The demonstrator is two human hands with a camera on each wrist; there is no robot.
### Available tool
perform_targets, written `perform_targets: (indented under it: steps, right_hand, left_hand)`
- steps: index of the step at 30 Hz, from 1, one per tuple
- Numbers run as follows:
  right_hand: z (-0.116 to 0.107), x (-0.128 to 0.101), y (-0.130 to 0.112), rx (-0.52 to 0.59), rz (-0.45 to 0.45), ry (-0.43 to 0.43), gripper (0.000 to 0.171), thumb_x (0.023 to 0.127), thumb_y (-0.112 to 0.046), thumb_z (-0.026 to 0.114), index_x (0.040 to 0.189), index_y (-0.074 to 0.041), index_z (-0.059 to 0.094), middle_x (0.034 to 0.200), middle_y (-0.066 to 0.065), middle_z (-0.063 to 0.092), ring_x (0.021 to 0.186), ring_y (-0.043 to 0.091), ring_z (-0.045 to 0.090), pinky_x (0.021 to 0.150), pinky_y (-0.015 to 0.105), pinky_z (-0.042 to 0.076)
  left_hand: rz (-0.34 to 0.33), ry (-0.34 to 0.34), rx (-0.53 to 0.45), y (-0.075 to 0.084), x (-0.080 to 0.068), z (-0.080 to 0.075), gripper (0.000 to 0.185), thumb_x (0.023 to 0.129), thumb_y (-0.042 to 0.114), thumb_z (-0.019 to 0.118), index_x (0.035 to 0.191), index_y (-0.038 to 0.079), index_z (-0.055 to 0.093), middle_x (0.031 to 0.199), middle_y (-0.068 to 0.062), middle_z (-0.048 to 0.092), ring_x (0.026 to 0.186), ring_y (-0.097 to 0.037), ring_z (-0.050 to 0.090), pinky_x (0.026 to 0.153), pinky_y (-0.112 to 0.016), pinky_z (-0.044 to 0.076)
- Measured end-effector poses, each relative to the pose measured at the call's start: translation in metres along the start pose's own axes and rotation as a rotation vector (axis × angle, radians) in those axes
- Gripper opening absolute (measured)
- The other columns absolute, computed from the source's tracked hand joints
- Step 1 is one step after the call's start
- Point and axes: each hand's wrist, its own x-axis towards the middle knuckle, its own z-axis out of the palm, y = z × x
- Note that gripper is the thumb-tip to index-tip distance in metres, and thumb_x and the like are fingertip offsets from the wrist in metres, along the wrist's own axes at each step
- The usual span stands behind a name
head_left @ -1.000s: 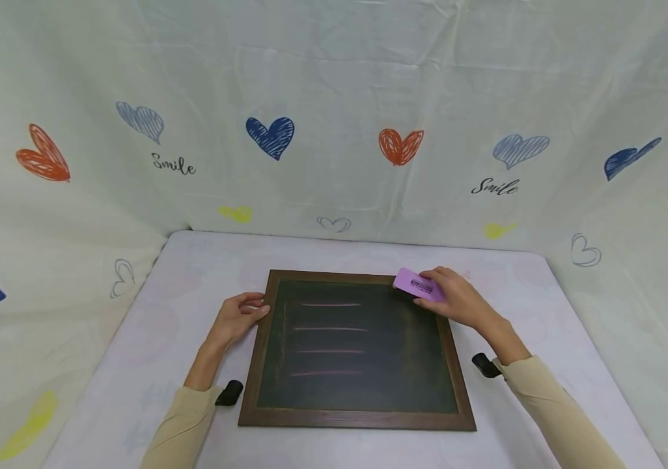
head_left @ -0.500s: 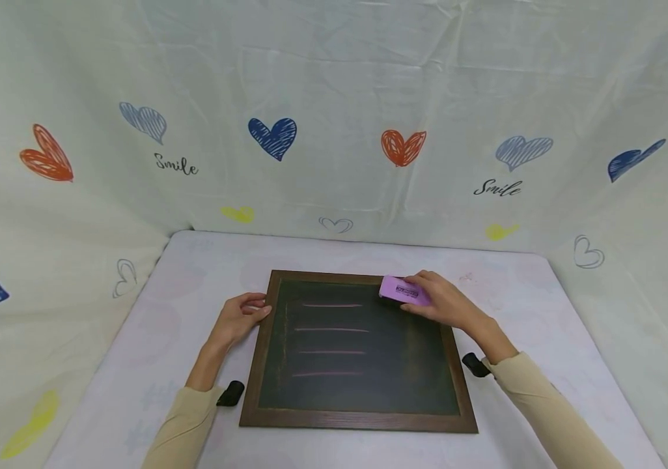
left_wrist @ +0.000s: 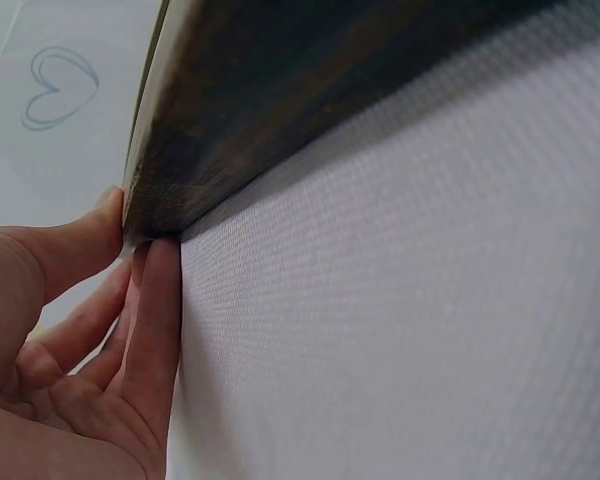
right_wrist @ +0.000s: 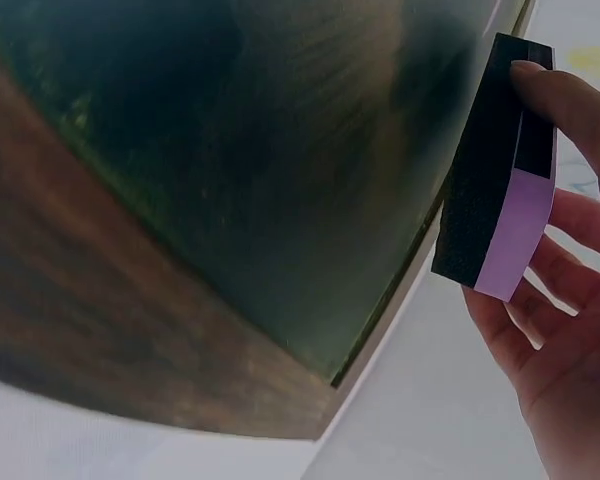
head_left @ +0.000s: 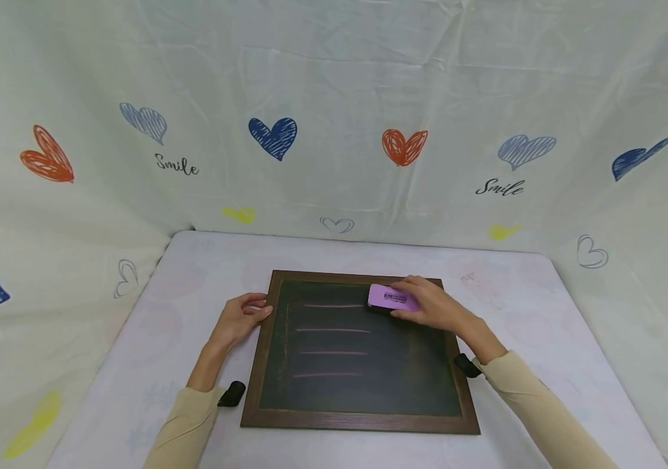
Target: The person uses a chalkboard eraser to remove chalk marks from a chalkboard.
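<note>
A dark chalkboard (head_left: 363,365) in a brown wooden frame lies flat on the white table (head_left: 193,280), with several pink chalk lines across it. My right hand (head_left: 428,307) grips a purple eraser (head_left: 392,298) with a black felt underside (right_wrist: 480,180), pressed on the board near its top edge, just right of the uppermost line. My left hand (head_left: 240,319) rests against the frame's left side (left_wrist: 170,190), with straight fingers (left_wrist: 155,300) along its edge and the thumb on top.
A cloth backdrop (head_left: 334,117) printed with hearts and "Smile" encloses the table at the back and both sides. Bare tabletop lies around the board, widest at the far side and the right (head_left: 521,306).
My right hand has slid the eraser leftward along the top of the board, from over the upper right frame corner to near the first chalk line. The left hand has stayed put.
</note>
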Motion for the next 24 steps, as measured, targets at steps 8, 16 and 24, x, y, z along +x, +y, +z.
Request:
perform_targets:
  steps: [8,16,24]
  right_hand:
    - [0.006,0.005,-0.006,0.023,-0.023,-0.02,0.057,0.087,-0.035,0.083,0.131,-0.003,0.067,0.12,0.012,0.065,0.1,0.023,0.06,0.089,0.044,0.051]
    - [0.011,0.007,-0.008,0.024,-0.053,-0.043,0.055,0.089,-0.03,0.082,0.132,0.0,0.067,0.117,0.01,0.065,0.096,0.02,0.057,0.084,0.041,0.051]
    - [0.011,0.016,-0.013,-0.012,-0.074,-0.068,0.056,0.089,-0.032,0.082,0.132,0.001,0.068,0.108,0.006,0.064,0.089,0.016,0.053,0.078,0.034,0.047]
  left_hand:
    - [-0.001,0.001,0.012,0.0,0.0,0.0,0.042,0.096,0.009,0.073,0.131,-0.011,0.061,0.116,-0.028,0.067,0.101,-0.038,0.067,0.074,-0.022,0.049]
    - [-0.013,-0.009,0.005,0.001,0.001,0.002,0.043,0.096,0.009,0.073,0.132,-0.011,0.06,0.117,-0.027,0.067,0.102,-0.037,0.066,0.074,-0.022,0.05]
    - [-0.014,-0.007,0.017,0.0,0.001,0.0,0.044,0.097,0.011,0.073,0.132,-0.011,0.06,0.119,-0.028,0.066,0.103,-0.039,0.066,0.078,-0.026,0.05]
